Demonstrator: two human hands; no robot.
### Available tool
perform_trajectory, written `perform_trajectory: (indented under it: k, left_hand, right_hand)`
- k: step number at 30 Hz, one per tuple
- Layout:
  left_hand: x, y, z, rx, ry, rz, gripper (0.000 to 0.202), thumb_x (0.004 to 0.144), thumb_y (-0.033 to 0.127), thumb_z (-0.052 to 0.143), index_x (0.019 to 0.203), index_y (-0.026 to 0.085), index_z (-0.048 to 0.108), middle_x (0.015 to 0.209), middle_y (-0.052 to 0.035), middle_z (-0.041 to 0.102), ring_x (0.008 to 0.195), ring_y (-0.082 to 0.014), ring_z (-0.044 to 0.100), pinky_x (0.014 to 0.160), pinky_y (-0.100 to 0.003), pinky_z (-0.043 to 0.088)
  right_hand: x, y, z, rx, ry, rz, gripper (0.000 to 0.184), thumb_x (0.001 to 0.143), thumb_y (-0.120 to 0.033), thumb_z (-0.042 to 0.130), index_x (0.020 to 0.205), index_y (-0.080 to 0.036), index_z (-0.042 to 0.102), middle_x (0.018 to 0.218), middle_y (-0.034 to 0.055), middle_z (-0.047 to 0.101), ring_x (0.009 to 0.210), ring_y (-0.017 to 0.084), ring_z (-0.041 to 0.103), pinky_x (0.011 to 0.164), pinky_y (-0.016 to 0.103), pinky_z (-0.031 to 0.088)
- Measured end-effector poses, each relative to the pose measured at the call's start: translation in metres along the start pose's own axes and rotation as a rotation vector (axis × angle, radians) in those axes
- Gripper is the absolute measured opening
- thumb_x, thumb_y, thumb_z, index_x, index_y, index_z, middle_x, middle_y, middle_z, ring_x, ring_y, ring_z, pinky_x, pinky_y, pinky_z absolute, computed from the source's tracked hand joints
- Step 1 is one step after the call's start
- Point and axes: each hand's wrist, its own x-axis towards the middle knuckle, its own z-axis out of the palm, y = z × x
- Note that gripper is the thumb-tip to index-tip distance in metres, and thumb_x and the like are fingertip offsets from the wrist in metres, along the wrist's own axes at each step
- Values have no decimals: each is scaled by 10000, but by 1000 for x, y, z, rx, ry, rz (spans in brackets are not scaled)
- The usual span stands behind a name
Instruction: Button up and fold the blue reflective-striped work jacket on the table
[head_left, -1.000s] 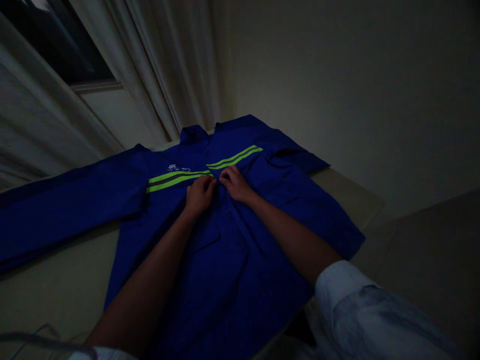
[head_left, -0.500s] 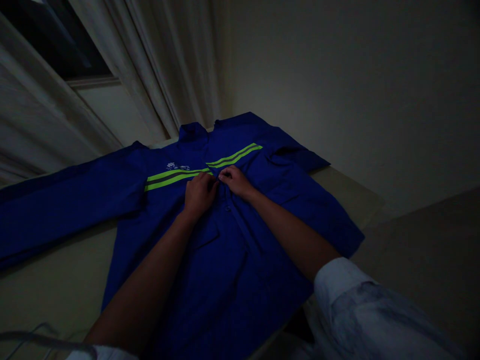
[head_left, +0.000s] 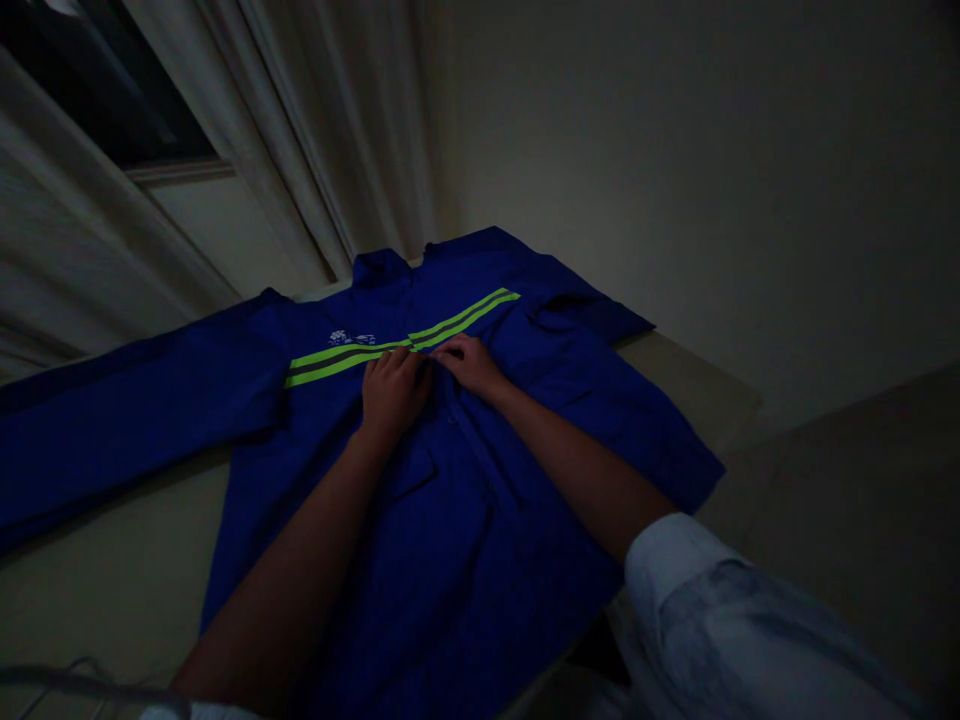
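A blue work jacket [head_left: 375, 560] with yellow-green and dark chest stripes lies spread front side up. A white print [head_left: 351, 338] shows on its left-hand chest. My left hand [head_left: 395, 395] is closed on the front edge just under the stripe, its fingertips partly hidden. Close beside it, my right hand [head_left: 469, 362] pinches the other side of the front opening. The two sets of fingertips nearly meet at the middle of the jacket. Below them the front placket runs down, and a pocket flap [head_left: 412, 475] lies left of it.
Under the jacket is a pale table [head_left: 142, 590], its right corner showing past the hem. Pale curtains [head_left: 300, 130] hang behind, by a dark window [head_left: 105, 90]. A plain wall [head_left: 675, 180] stands at the right. A blurred cord [head_left: 82, 683] crosses the lower left.
The fingers of both hands have drawn slightly closer together at the jacket front. The whole view has shifted a little; the jacket lies as before.
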Motion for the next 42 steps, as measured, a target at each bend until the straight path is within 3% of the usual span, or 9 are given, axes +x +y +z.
perform_trajectory:
  k: [8,14,20,24,28,34,37,39,42]
  left_hand:
    - [5,-12,8,-317,-88,-26,255,1009,336,517,1164,211,677,1105,-80,697,1017,-256,668,863,-357,482]
    - [2,-7,3,-124,-123,-5,301,1012,467,548,1027,212,707,952,-84,698,959,-290,647,847,-391,468]
    - [-2,0,5,23,-114,-38,473,1081,414,353,1400,230,650,1500,-112,617,1378,-318,535,1136,-490,395]
    - [1,0,12,89,-325,-142,631,1087,453,253,1634,166,383,1706,-118,358,1574,-315,325,1282,-566,214]
    - [-7,8,10,142,-335,-182,699,1069,469,290,1671,113,277,1731,-166,262,1606,-373,229,1270,-650,193]
    - [-46,15,-16,37,-555,-152,695,1078,513,231,1684,173,238,1759,-128,155,1623,-332,190,1248,-716,184]
    - [-57,13,-31,38,-497,-112,732,1069,594,246,1684,198,248,1758,-112,176,1626,-332,180,1268,-693,158]
    - [-55,12,-36,80,-458,-78,793,1044,678,275,1666,187,312,1735,-147,252,1610,-360,227,1267,-700,141]
    - [-43,9,-32,83,-455,-65,836,1023,727,316,1626,155,403,1684,-201,358,1573,-378,323,1267,-666,191]
  right_hand:
    - [-9,-5,3,-16,19,9,407,713,-66,695,1100,-194,703,1050,12,697,873,156,645,796,274,548]
    - [-7,-3,1,109,110,69,332,761,-90,653,1073,-201,674,999,5,715,892,160,678,773,264,556]
    - [-11,-9,-1,-5,162,100,149,912,-184,621,1052,-197,670,1054,41,738,907,173,705,831,299,572]
    - [-20,-29,-6,-287,-68,24,277,974,-314,656,1211,-171,675,1199,113,741,1114,242,698,1013,383,530]
    - [-43,-68,-25,-473,-386,10,748,929,-534,718,1511,-107,525,1490,245,595,1361,370,592,1122,482,471]
    - [-160,-105,-59,-485,-636,-36,1061,921,-816,536,1690,-136,269,1736,240,184,1614,428,171,1288,594,219]
    - [-211,-105,-67,-470,-669,-59,1050,920,-832,518,1717,-250,159,1766,168,-28,1636,395,6,1309,584,149]
    - [-215,-107,-70,-502,-669,-64,1070,901,-841,537,1719,-286,129,1770,173,32,1629,415,88,1287,602,210]
    - [-171,-113,-68,-605,-693,-77,1036,873,-857,555,1685,-265,302,1617,234,467,1451,457,492,1151,607,419]
